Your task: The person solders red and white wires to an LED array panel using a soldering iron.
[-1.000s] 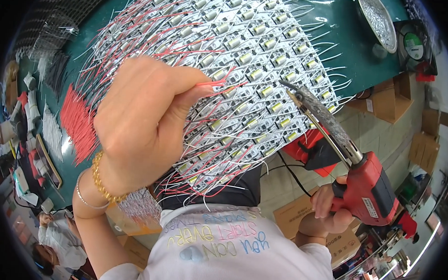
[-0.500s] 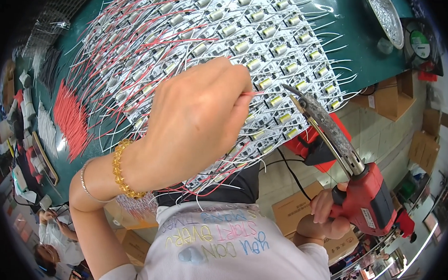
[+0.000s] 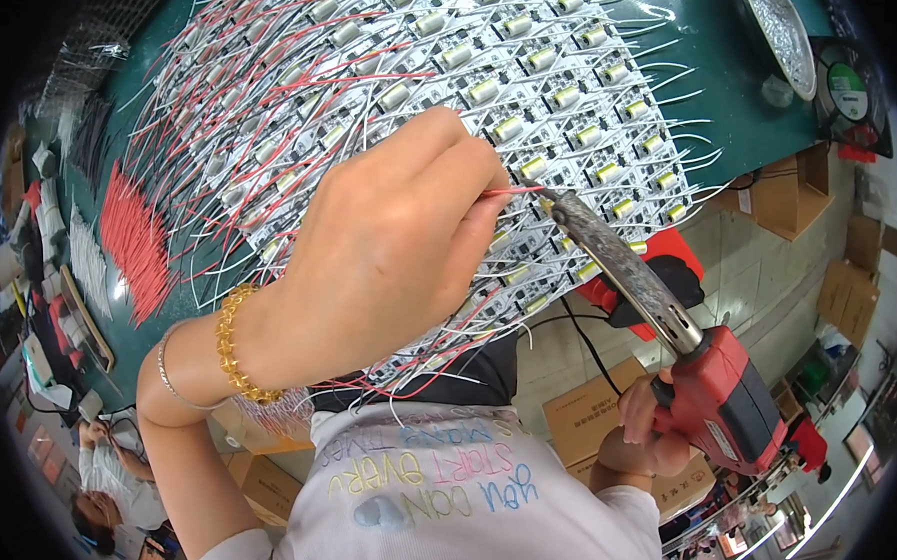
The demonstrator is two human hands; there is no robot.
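While the left hand (image 3: 389, 257) pinches a red wire (image 3: 517, 192), the right hand (image 3: 642, 429) grips a red soldering gun (image 3: 724, 392) — seemingly touching it — above brown cartons (image 3: 583, 416).

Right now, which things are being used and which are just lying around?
In use:
- left hand pinching a red wire
- right hand holding the red soldering gun
- panel of small white circuit boards

Lying about:
- bundle of red wires
- metal dish
- small fan
- cardboard boxes
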